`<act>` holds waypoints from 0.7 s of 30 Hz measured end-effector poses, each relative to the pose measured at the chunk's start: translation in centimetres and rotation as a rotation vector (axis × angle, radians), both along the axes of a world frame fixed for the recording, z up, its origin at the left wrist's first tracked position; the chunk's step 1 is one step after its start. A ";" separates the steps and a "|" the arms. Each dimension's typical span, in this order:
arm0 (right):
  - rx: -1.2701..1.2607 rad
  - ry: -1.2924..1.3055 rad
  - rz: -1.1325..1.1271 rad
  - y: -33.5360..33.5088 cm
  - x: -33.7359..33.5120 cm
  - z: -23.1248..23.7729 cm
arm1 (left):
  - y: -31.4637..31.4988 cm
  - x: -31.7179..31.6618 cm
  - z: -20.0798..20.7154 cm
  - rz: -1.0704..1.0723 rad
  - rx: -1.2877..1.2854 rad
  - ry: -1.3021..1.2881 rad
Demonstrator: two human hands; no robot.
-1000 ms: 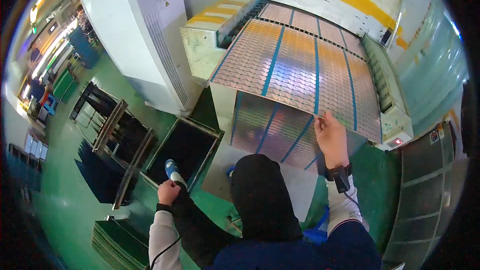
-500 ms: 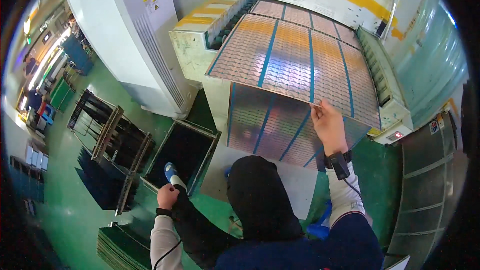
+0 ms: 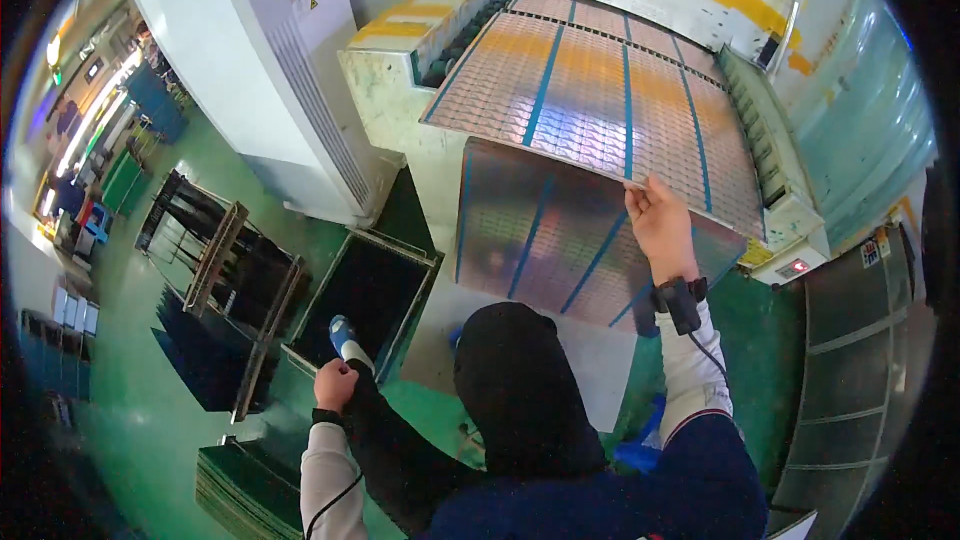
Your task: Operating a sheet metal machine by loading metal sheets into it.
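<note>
My right hand (image 3: 660, 228) pinches the near edge of a large copper-coloured circuit board panel (image 3: 580, 100) between thumb and fingers. Blue stripes divide the panel's rows of small repeated patterns. It lies tilted over the infeed of a machine, its far side between two side housings. Below its near edge, a second striped panel (image 3: 535, 230) stands steeply against the machine's front. My left hand (image 3: 335, 383) rests closed by my left knee, well away from the panels; whatever its fingers may hold is hidden.
On the left stand a tall white cabinet (image 3: 250, 70), a rack of dark boards (image 3: 215, 270) and a dark framed tray (image 3: 365, 290) beside my foot. A stack of thin boards (image 3: 240, 490) sits at lower left. Grey panelling (image 3: 850, 360) lines the right.
The held panel has slid away from me, farther into the machine, and my right hand has followed its near edge. My left hand has barely shifted.
</note>
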State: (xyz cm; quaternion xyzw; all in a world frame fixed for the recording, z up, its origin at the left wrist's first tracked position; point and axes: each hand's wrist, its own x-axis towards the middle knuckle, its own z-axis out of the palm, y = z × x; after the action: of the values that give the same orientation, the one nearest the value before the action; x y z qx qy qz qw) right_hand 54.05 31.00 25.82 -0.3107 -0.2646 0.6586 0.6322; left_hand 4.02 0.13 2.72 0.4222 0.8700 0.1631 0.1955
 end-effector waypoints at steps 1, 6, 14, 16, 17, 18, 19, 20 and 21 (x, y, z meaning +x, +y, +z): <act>0.002 0.005 -0.006 0.3 0.1 -0.2 | 0.1 0.1 0.5 0.015 -0.009 -0.019; -0.017 0.002 0.018 0.9 0.0 -0.2 | -0.2 -0.4 -0.4 0.009 0.018 0.035; 0.343 -1.288 -0.130 -0.6 -0.8 -1.4 | -0.4 -0.7 -1.0 -0.008 0.053 0.001; 0.521 -1.583 -0.240 -0.4 -0.4 -2.4 | -0.2 -0.6 -0.9 -0.005 0.033 -0.017; 0.595 -1.659 -0.275 -0.2 -0.2 -2.7 | -0.1 -0.5 -0.8 -0.001 0.024 -0.022; 0.670 -1.733 -0.310 -0.1 0.0 -3.1 | 0.1 -0.4 -0.7 0.003 0.016 -0.028; 0.677 -1.751 -0.309 -0.1 -0.2 -3.2 | -0.2 -0.5 -0.7 0.014 0.008 -0.030; 0.684 -1.769 -0.308 -0.2 -0.4 -3.2 | -0.4 -0.6 -0.8 0.018 0.012 -0.028; 0.690 -1.787 -0.307 -0.2 -0.5 -3.3 | -0.4 -0.8 -1.0 0.023 0.016 -0.025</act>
State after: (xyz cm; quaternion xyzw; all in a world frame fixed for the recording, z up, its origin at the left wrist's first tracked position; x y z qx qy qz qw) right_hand 53.52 30.79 22.52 -0.5249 -0.7827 -0.0240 0.3335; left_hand 3.21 -0.31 1.72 0.4118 0.8709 0.1773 0.2012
